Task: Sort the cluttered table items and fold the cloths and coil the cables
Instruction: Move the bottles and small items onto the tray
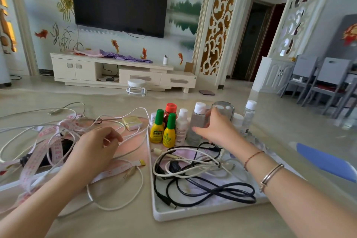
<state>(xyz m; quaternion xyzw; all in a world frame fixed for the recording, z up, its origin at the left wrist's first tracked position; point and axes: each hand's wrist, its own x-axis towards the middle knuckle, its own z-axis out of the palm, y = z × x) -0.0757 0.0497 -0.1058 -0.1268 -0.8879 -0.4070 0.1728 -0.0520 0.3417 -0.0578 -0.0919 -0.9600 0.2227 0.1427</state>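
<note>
Nearest, a white tray (154, 199) on the tabletop (123, 222) holds black and white cables (202, 177), loosely piled below the right hand (216, 129). That grip curls around a clear bottle (197, 123), standing it among the bottles at the tray's far edge; sorting seems in hand. The left hand (96, 145) pinches a white cable (133, 135) beside a pink measuring tape (48, 145). Coiling likely comes next.
</note>
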